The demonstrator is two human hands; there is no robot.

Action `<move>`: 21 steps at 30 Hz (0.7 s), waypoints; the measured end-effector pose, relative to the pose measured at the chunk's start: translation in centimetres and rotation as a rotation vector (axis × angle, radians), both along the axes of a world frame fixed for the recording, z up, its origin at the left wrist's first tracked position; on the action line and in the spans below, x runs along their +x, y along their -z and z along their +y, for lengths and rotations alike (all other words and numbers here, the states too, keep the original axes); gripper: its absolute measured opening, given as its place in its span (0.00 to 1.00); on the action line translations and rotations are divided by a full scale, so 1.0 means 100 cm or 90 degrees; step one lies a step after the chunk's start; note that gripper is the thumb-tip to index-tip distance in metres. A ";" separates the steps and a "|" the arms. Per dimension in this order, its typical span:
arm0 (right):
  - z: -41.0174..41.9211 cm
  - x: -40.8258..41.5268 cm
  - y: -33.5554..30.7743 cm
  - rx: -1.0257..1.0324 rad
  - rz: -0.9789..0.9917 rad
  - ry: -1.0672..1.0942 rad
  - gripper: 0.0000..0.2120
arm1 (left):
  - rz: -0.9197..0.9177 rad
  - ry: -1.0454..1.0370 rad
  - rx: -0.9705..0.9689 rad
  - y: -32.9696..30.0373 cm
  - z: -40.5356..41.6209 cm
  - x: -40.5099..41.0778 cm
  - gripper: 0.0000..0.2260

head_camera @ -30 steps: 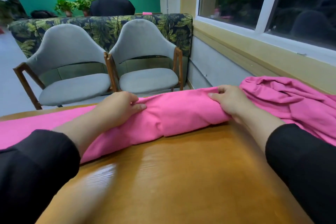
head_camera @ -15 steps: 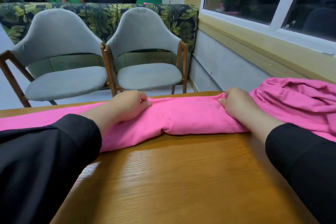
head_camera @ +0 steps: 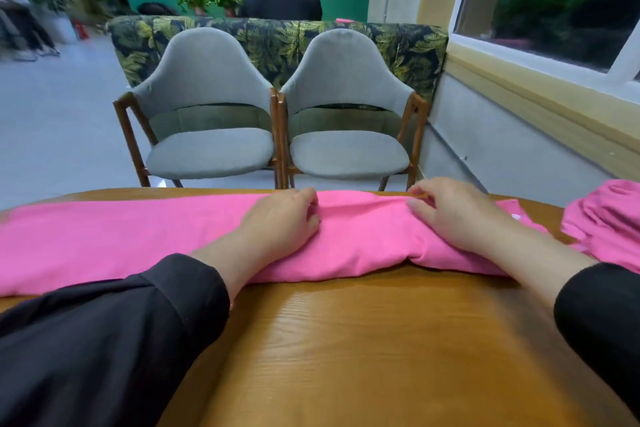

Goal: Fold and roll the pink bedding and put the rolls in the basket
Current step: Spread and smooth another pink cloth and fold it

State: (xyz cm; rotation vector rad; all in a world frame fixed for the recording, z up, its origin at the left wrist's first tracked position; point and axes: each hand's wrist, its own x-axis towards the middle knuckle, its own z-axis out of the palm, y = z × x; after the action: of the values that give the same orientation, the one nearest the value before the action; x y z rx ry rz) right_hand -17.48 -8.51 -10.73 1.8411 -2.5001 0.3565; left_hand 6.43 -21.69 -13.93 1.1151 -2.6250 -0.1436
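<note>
Long pink fabric bedding roll (head_camera: 363,239) lies across the frame's centre on the glossy wooden bench (head_camera: 346,340). Left hand (head_camera: 280,222) rests on it, fingers curled; right hand (head_camera: 450,215) pinches a fold. Loose pink bedding heap (head_camera: 609,222) sits far right. 2 grey padded chairs (head_camera: 277,121) stand behind.

Compared with a second ago, the pink bedding roll (head_camera: 360,239) sits farther from the near edge of the desk (head_camera: 363,350), its far side now at the desk's far rim. It lies level across the view, no longer slanting up to the right. Left hand (head_camera: 280,222) and right hand (head_camera: 457,215) are both farther forward on top of the roll, fingers (head_camera: 419,208) curled at its far edge. The loose pink heap (head_camera: 602,222) now lies apart from the right hand.
</note>
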 end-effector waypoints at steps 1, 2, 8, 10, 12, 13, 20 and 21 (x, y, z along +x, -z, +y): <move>-0.007 0.018 -0.004 0.030 -0.022 -0.053 0.18 | -0.010 -0.016 0.006 -0.003 -0.003 0.018 0.13; -0.014 0.038 -0.008 0.059 -0.030 -0.100 0.19 | -0.021 -0.033 0.014 -0.006 -0.006 0.038 0.14; -0.066 0.123 -0.003 0.098 -0.017 -0.219 0.18 | -0.129 -0.170 0.093 -0.025 -0.037 0.168 0.12; -0.079 0.135 0.004 0.109 -0.003 -0.227 0.11 | -0.158 -0.205 0.142 -0.030 -0.050 0.207 0.11; -0.088 0.140 0.010 0.075 0.006 -0.217 0.09 | -0.135 -0.211 0.147 -0.037 -0.061 0.234 0.10; -0.093 0.140 0.011 0.025 -0.003 -0.201 0.10 | -0.093 -0.205 0.126 -0.042 -0.067 0.242 0.10; -0.124 0.150 0.025 0.023 0.009 -0.055 0.10 | -0.078 -0.209 -0.006 -0.044 -0.128 0.248 0.14; -0.127 0.150 0.031 0.019 0.011 -0.040 0.11 | -0.085 -0.208 -0.013 -0.036 -0.134 0.247 0.14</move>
State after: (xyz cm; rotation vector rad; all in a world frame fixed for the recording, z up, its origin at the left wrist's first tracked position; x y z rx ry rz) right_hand -2.51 -21.18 -13.88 1.9290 -2.4535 0.3061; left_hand 31.16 -35.07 -10.33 1.5756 -2.5033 0.0264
